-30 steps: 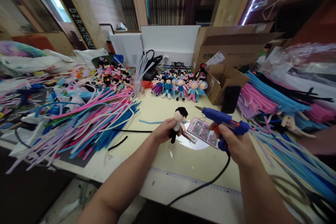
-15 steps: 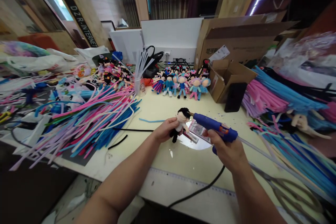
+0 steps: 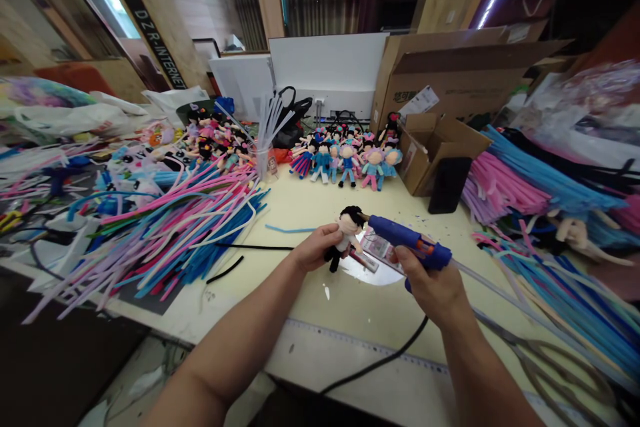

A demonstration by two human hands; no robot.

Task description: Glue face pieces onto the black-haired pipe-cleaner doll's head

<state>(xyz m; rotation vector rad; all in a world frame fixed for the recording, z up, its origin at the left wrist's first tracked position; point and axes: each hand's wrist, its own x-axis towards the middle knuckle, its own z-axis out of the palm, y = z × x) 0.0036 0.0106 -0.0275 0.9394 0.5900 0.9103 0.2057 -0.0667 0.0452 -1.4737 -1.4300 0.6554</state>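
My left hand (image 3: 314,247) is closed around a small doll (image 3: 344,233) with black hair, a white top and black legs, held upright above the cream table (image 3: 310,213). My right hand (image 3: 431,283) grips a blue hot glue gun (image 3: 407,241). Its nozzle touches the right side of the doll's head. The gun's black cord (image 3: 385,358) trails toward me over the table's front edge. Under the doll lie a small printed card (image 3: 381,248) and a round shiny patch (image 3: 367,271).
A heap of pink, blue and lilac pipe cleaners (image 3: 165,227) covers the left. More bundles (image 3: 530,187) lie on the right. Finished dolls (image 3: 345,159) stand in a row at the back, beside an open cardboard box (image 3: 430,147) and a dark phone (image 3: 447,185).
My right hand swung the glue gun left, from pointing away from the doll to touching its head. The left hand and doll stayed almost still.
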